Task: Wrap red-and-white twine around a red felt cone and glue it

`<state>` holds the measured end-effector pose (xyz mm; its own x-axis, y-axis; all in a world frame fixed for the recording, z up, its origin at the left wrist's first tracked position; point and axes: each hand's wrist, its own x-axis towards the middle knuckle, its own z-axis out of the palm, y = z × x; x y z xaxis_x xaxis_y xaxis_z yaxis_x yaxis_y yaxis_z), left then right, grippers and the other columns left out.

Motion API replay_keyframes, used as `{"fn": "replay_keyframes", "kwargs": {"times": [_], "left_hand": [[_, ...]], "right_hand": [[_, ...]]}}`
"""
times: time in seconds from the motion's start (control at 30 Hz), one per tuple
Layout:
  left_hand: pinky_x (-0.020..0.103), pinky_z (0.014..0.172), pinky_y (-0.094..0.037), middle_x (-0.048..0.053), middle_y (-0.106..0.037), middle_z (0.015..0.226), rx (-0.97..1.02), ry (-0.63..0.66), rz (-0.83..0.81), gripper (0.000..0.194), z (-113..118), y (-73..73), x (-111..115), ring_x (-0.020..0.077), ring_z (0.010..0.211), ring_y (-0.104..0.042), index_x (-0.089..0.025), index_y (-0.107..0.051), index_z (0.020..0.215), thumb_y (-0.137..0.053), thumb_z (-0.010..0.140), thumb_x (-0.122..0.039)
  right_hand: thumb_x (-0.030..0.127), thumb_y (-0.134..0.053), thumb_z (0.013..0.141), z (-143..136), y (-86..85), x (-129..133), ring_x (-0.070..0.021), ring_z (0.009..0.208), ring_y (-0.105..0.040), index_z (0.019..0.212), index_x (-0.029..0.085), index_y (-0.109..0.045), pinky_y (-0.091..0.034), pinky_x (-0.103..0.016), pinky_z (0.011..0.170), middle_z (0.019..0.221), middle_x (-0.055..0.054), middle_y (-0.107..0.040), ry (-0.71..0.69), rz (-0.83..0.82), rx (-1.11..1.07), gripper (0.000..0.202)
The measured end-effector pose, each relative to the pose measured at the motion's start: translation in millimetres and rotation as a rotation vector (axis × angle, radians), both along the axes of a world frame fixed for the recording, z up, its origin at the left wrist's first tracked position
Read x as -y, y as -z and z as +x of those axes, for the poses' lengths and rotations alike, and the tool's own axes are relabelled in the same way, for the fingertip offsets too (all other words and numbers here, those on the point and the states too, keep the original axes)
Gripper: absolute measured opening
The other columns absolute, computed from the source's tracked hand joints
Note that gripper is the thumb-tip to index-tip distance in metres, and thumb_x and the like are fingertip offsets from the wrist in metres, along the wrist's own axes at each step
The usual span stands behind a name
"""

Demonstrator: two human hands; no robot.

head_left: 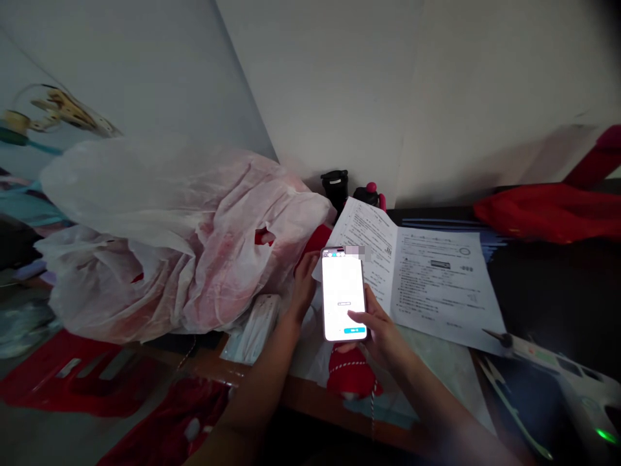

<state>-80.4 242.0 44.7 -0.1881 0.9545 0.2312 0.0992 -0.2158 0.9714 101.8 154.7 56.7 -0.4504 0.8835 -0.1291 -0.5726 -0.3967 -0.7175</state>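
My right hand (381,327) is closed around a lit smartphone (342,291), with its thumb over the white screen. A blue button shows low on that screen. My left hand (305,281) is at the left edge of a folded printed sheet (436,278), fingers bent against the paper and partly hidden by the phone. The sheet lies open, its left half raised. Below the phone sits a small red stuffed item (352,375) with a twisted red-and-white cord. Red fabric (317,241) shows just behind my left hand.
A large translucent white plastic bag (194,239) fills the left. Two dark bottles (334,184) stand by the wall. A white glue gun (557,362) with a green light and pale tweezers (514,408) lie at right. Red material (543,210) lies behind them. A white packet (255,330) lies left of my forearm.
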Motion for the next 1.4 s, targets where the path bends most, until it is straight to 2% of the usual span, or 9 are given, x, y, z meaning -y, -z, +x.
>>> {"fn": "replay_keyframes", "kwargs": {"times": [0.13,0.27,0.33,0.53,0.7,0.87,1.07,1.27,1.4], "left_hand": [[0.039,0.087,-0.053,0.011,-0.072,0.113,0.134,0.059,-0.009,0.057,-2,-10.5,0,0.0261,0.105,-0.066,-0.018,-0.066,0.111,-0.034,0.099,-0.064],[0.031,0.082,-0.053,0.003,-0.073,0.109,0.171,0.126,-0.04,0.031,3,-12.3,3,0.023,0.101,-0.067,-0.023,-0.069,0.108,-0.073,0.084,-0.042],[0.03,0.081,-0.053,0.002,-0.074,0.106,0.182,0.151,-0.066,0.031,7,-13.5,3,0.0224,0.098,-0.068,-0.023,-0.07,0.108,-0.077,0.08,-0.034],[0.036,0.087,-0.054,0.006,-0.073,0.114,0.297,0.277,-0.062,0.047,13,-25.3,-2,0.0234,0.104,-0.069,-0.023,-0.062,0.125,-0.051,0.096,-0.057],[0.031,0.085,-0.053,0.005,-0.071,0.12,0.05,0.191,0.013,0.041,13,-30.8,-4,0.0198,0.101,-0.068,-0.026,-0.061,0.128,-0.068,0.09,-0.039],[0.031,0.066,-0.054,0.007,-0.074,0.108,-0.026,0.202,-0.009,0.054,15,-28.2,-6,0.0219,0.085,-0.071,-0.024,-0.056,0.132,-0.073,0.083,-0.041],[0.032,0.073,-0.054,0.008,-0.075,0.099,-0.161,0.03,0.033,0.038,0,-18.6,-7,0.0213,0.084,-0.07,-0.019,-0.065,0.114,-0.073,0.081,-0.036],[0.038,0.095,-0.051,0.008,-0.075,0.103,-0.312,-0.251,0.116,0.02,-34,-12.1,25,0.0235,0.098,-0.068,-0.018,-0.075,0.098,-0.066,0.085,-0.029],[0.039,0.093,-0.053,0.008,-0.076,0.107,-0.384,-0.487,0.139,0.027,-54,-3.3,58,0.0241,0.098,-0.069,-0.019,-0.075,0.106,-0.061,0.089,-0.034]], "right_hand": [[0.026,-0.074,0.079,0,0.1,-1,-0.0303,0.1,-0.07,0.135,0.036,-0.047,-0.06,-0.034,0.057,0.133,-0.004,-0.062,-0.04,-0.006,-0.011,0.062],[0.028,-0.074,0.077,-2,4.8,-4,-0.0274,0.088,-0.071,0.131,0.035,-0.048,-0.06,-0.034,0.051,0.125,-0.004,-0.064,-0.031,-0.012,-0.018,0.06],[0.028,-0.074,0.077,-2,7.1,-6,-0.0272,0.088,-0.07,0.129,0.035,-0.049,-0.06,-0.034,0.05,0.123,-0.004,-0.065,0.002,-0.005,-0.022,0.058],[0.027,-0.073,0.076,-1,8.4,-10,-0.0297,0.093,-0.069,0.13,0.036,-0.049,-0.058,-0.032,0.048,0.126,-0.005,-0.064,0.025,-0.013,-0.045,0.06],[0.037,-0.074,0.08,-2,7.1,-11,-0.028,0.092,-0.069,0.124,0.034,-0.053,-0.056,-0.029,0.048,0.115,-0.004,-0.067,0.064,-0.036,-0.04,0.049],[0.053,-0.069,0.085,-2,7.4,-11,-0.0284,0.091,-0.071,0.131,0.035,-0.05,-0.058,-0.032,0.048,0.125,-0.006,-0.065,0.057,-0.058,-0.049,0.053],[0.024,-0.078,0.069,3,6.2,-12,-0.027,0.089,-0.072,0.128,0.035,-0.049,-0.062,-0.033,0.049,0.13,-0.004,-0.062,0.026,0.007,-0.088,0.067],[0.046,-0.071,0.083,4,3.1,-11,-0.0282,0.088,-0.073,0.134,0.035,-0.047,-0.062,-0.035,0.049,0.132,-0.007,-0.062,0.044,-0.029,-0.063,0.057],[0.029,-0.076,0.076,5,5.5,-10,-0.0301,0.094,-0.073,0.137,0.036,-0.048,-0.063,-0.036,0.054,0.138,-0.006,-0.06,0.03,0.019,-0.071,0.067]]}}
